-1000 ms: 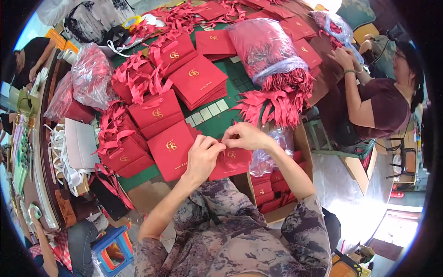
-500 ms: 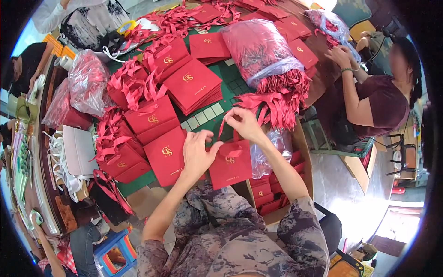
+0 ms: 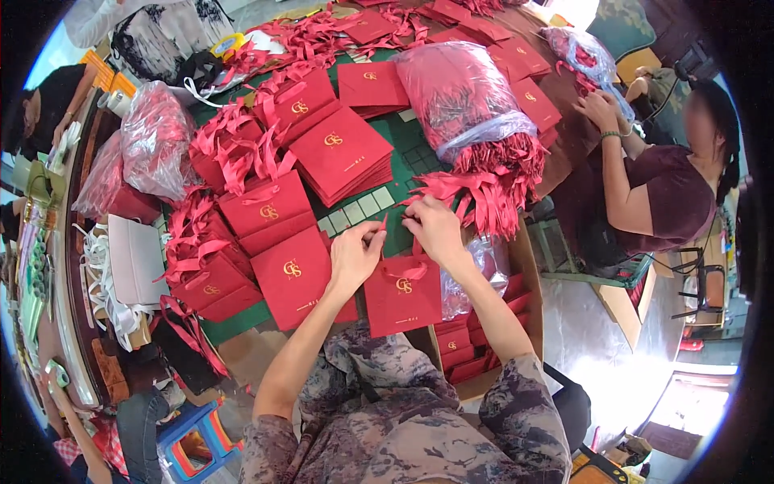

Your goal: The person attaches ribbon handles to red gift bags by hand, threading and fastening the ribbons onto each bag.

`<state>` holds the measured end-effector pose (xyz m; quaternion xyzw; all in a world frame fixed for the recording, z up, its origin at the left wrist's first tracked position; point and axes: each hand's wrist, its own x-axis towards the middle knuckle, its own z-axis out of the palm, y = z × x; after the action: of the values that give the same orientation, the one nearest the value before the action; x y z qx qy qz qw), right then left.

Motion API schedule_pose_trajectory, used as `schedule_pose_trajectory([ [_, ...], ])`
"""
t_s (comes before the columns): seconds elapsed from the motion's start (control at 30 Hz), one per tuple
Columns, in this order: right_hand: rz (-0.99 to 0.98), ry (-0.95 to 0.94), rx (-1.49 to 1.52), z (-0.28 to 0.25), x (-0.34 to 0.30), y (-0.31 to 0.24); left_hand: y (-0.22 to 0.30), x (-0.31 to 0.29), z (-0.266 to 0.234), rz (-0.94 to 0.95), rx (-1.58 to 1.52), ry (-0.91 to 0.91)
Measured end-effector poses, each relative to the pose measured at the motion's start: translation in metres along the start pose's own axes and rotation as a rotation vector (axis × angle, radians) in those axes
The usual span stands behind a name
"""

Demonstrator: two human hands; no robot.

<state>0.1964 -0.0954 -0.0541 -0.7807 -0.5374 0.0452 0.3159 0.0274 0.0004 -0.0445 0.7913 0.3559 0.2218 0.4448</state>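
Note:
A small red gift bag (image 3: 401,300) with a gold emblem lies just in front of me at the table's near edge, a red ribbon (image 3: 409,270) at its top. My left hand (image 3: 355,256) is above the bag's left corner, thumb and forefinger pinching a red ribbon tip. Opposite it, my right hand (image 3: 435,231) is closed, its fingers bent over a strand of ribbon that rises from the bag. What sits between the right fingertips is partly hidden. Left of my left hand lies another flat red bag (image 3: 294,278). A loose bundle of red ribbons (image 3: 476,198) spreads beyond my right hand.
Stacked red bags (image 3: 340,157) and bags with ribbon handles (image 3: 205,266) cover the table's left side. A plastic sack of ribbons (image 3: 459,101) stands at the back. An open carton (image 3: 536,323) of red bags is at my right. A co-worker (image 3: 661,185) sits at far right.
My left hand has moved slightly right and up, its spread fingers closing to a pinch on a ribbon tip. The right hand has shifted slightly right and lower, drawing away from its raised pinch.

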Motion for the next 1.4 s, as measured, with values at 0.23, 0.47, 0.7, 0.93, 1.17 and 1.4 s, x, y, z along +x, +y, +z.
schedule_pose_trajectory([
  [0.23,0.159,0.044,0.429,0.001,-0.007,-0.020,0.002,0.000,0.003,-0.087,-0.103,-0.027],
  [0.47,0.262,-0.025,0.859,0.009,-0.014,-0.020,0.009,-0.004,0.006,-0.069,-0.149,-0.049],
  [0.7,0.277,-0.091,0.905,0.014,-0.013,-0.012,0.014,-0.004,0.003,-0.071,-0.112,-0.125],
  [0.93,0.409,0.038,0.935,-0.022,-0.007,-0.018,0.000,-0.045,-0.007,0.086,-0.138,-0.143],
  [1.17,0.181,0.174,0.788,-0.027,0.019,-0.014,0.013,-0.091,0.010,-0.008,0.055,-0.256],
  [1.4,0.194,0.036,0.668,-0.031,0.019,-0.017,0.029,-0.095,-0.053,-0.073,-0.229,-0.372],
])
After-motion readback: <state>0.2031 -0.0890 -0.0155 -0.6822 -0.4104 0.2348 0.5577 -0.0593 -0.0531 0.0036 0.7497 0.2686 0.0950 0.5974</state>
